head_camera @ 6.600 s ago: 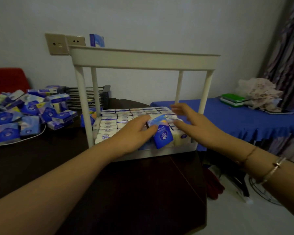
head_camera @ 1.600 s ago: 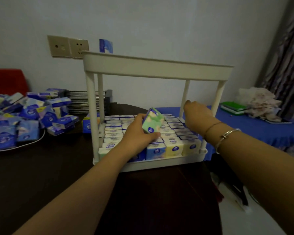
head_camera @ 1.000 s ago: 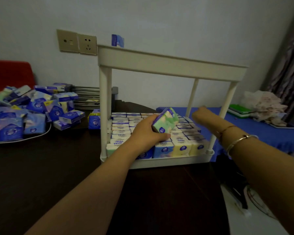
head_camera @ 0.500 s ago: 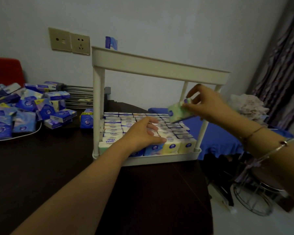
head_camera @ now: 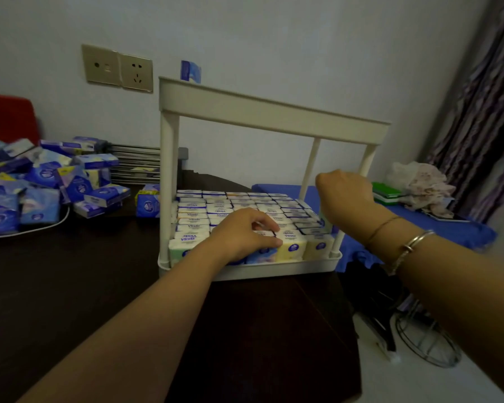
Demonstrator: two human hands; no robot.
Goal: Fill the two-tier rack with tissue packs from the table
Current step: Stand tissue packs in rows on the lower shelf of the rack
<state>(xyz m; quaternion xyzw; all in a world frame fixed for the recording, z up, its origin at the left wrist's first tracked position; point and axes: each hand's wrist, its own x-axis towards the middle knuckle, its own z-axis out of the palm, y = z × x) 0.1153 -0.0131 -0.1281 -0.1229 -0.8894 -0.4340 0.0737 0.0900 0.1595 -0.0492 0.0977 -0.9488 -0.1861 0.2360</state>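
On lower tier: packs (head_camera: 291, 245) read "Vinda" | left hand (head_camera: 245, 234) presses them | right hand (head_camera: 344, 196) grip unclear

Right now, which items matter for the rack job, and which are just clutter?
Job:
rack
packs in the lower tier
pile of loose packs
left hand
right hand

Clutter:
wall sockets
red chair
blue cloth
green books
curtain

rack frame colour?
Off-white, plain, no pattern: the rack, posts and both tiers alike. Head view, the only one, shows it clearly.
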